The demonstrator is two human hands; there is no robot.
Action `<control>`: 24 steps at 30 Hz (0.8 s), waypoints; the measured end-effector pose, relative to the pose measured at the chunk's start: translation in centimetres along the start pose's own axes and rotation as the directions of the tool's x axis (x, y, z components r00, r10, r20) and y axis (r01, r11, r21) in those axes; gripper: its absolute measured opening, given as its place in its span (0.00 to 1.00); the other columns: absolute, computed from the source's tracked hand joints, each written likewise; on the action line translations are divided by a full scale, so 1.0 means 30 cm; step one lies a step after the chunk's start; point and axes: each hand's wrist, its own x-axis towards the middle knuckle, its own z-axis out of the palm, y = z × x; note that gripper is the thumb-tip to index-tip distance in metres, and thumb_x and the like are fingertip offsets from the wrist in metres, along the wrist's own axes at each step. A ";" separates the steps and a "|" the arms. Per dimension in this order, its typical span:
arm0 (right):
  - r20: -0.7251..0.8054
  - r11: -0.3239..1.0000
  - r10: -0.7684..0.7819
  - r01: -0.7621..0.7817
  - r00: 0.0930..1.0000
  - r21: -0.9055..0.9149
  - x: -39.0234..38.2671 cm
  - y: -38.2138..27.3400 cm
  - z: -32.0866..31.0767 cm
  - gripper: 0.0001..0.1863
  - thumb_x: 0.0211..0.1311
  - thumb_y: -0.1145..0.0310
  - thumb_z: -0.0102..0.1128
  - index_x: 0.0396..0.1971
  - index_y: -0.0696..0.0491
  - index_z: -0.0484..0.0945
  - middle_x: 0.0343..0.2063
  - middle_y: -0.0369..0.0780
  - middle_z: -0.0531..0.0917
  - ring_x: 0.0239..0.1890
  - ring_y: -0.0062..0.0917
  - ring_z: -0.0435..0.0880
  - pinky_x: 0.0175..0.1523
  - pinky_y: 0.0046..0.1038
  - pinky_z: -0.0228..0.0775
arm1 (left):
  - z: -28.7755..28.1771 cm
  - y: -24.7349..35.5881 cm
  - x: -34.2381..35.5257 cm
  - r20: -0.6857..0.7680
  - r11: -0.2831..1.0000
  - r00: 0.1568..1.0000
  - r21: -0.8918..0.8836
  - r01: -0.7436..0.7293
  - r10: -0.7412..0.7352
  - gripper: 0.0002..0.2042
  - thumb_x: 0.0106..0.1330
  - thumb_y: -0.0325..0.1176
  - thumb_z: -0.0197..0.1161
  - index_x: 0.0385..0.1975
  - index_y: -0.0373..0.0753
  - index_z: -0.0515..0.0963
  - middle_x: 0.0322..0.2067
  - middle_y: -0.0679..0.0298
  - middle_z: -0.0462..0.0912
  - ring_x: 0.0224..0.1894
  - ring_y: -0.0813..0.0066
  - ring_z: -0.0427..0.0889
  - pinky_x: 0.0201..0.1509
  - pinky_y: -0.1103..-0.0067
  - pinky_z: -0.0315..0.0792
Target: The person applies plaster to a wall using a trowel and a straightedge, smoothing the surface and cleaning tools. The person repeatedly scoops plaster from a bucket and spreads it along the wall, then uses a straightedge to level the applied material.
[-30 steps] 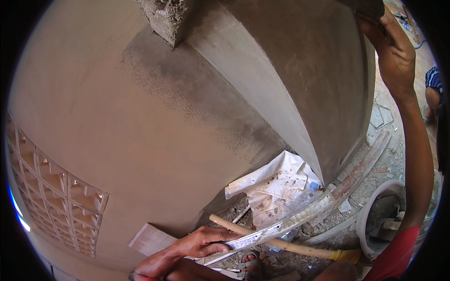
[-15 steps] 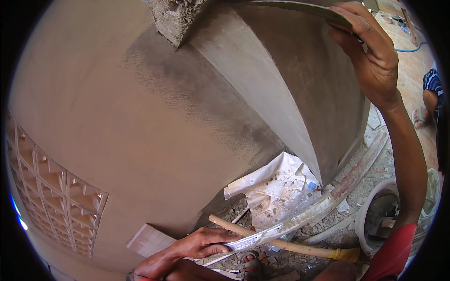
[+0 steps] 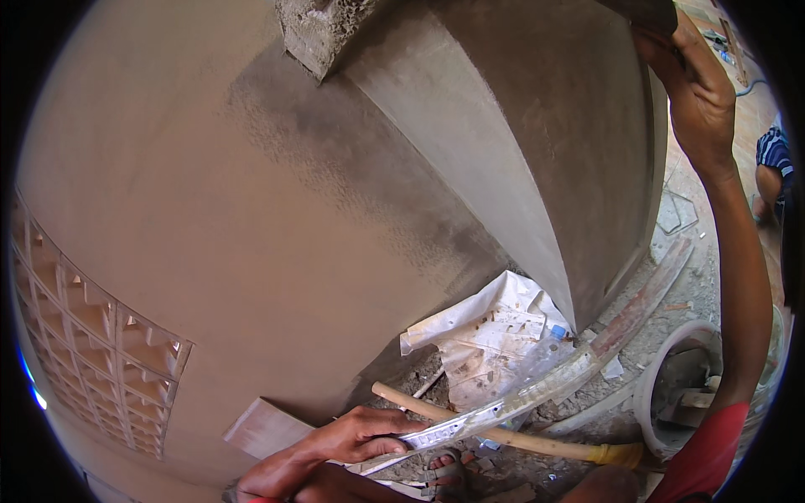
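Observation:
My right hand (image 3: 700, 92) is raised at the upper right, closed around a dark flat trowel (image 3: 650, 13) whose far part is cut off by the top edge. The trowel is by the darker face of a plastered column (image 3: 579, 151). Down low, my left hand (image 3: 369, 433) grips the near end of a long, mortar-stained metal straightedge (image 3: 537, 394). That bar runs off to the right past the column's foot. A smooth brownish plastered wall (image 3: 251, 251) fills the left, with a darker damp-looking patch beside the column. Rough mortar (image 3: 323, 33) clings at the top.
Below the column lie a dirty white sack (image 3: 495, 331) and a plastic bottle (image 3: 545, 350). A wooden-handled tool (image 3: 545, 446) crosses under the straightedge. A bucket (image 3: 647, 394) stands at right; another person (image 3: 771, 155) is beyond. Lattice blocks (image 3: 117, 335) are at left, above a board (image 3: 268, 432).
My right hand has moved right with the trowel, which has turned from nearly edge-on to showing its dark flat side. The left hand and straightedge stay put.

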 end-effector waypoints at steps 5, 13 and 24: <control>0.214 0.860 -0.326 0.383 0.921 -0.337 0.015 -0.138 0.052 0.19 0.61 0.83 0.56 0.53 0.56 0.77 0.47 0.44 0.79 0.48 0.31 0.78 0.53 0.26 0.69 | 0.002 0.008 0.017 0.002 1.000 1.000 -0.017 -0.022 0.022 0.19 0.63 0.30 0.65 0.52 0.29 0.76 0.44 0.50 0.83 0.43 0.58 0.82 0.46 0.68 0.75; 0.112 0.841 -0.287 0.306 0.951 -0.446 -0.141 -0.280 0.128 0.26 0.48 0.90 0.62 0.50 0.57 0.80 0.39 0.46 0.77 0.38 0.32 0.77 0.43 0.26 0.72 | 0.000 0.010 -0.005 0.017 0.999 0.999 -0.014 -0.032 0.032 0.19 0.63 0.30 0.65 0.53 0.29 0.76 0.42 0.50 0.83 0.40 0.58 0.82 0.44 0.68 0.75; 0.127 0.853 0.092 -0.012 0.988 -0.521 -0.185 -0.430 0.246 0.27 0.58 0.85 0.55 0.60 0.56 0.72 0.33 0.42 0.72 0.35 0.28 0.73 0.42 0.26 0.67 | 0.008 -0.012 -0.062 0.027 0.998 0.997 -0.027 -0.065 0.066 0.21 0.66 0.35 0.62 0.56 0.32 0.73 0.42 0.51 0.82 0.39 0.57 0.81 0.43 0.68 0.74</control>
